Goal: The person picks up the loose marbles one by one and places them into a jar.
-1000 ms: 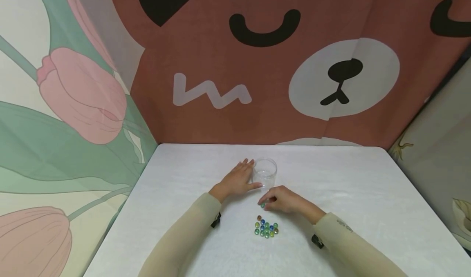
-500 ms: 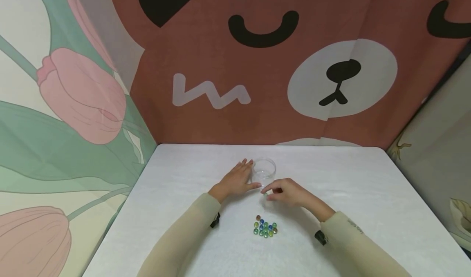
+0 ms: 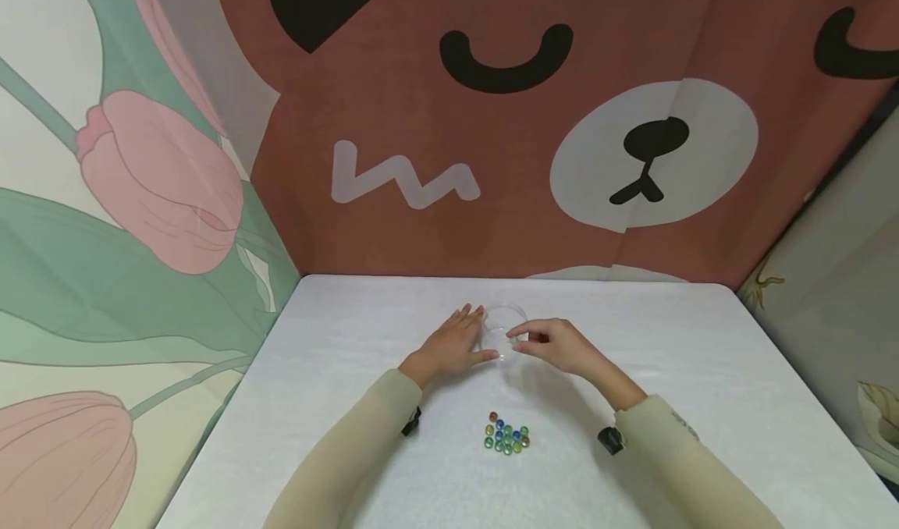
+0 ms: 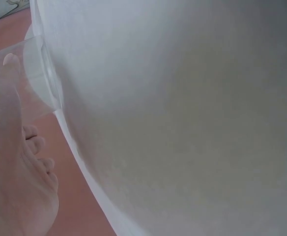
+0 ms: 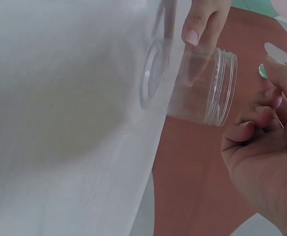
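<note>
A clear plastic jar point(image 3: 495, 343) stands upright on the white table, and its inside looks empty in the right wrist view. My left hand point(image 3: 455, 343) rests against the jar's left side. Its fingers lie fairly straight along the far side, and the thumb touches the near side. Thumb and index finger of my right hand point(image 3: 558, 347) pinch a green glass marble point(image 5: 263, 71) just outside the jar's mouth, at the rim's height. The other right fingers curl in toward the palm. Closer to me lies a cluster of several glass marbles point(image 3: 508, 440), green, blue, yellow and brown.
The white tabletop point(image 3: 337, 334) spreads around the jar and marbles. Behind it hangs a reddish-brown cloth point(image 3: 393, 240) with a bear's face, and a flower-patterned cloth point(image 3: 161, 193) hangs at the left. Black wrist cameras sit below both sleeves.
My right hand has lifted the green marble from beside the cluster up and away from me to the jar's mouth. The left hand stays at the jar.
</note>
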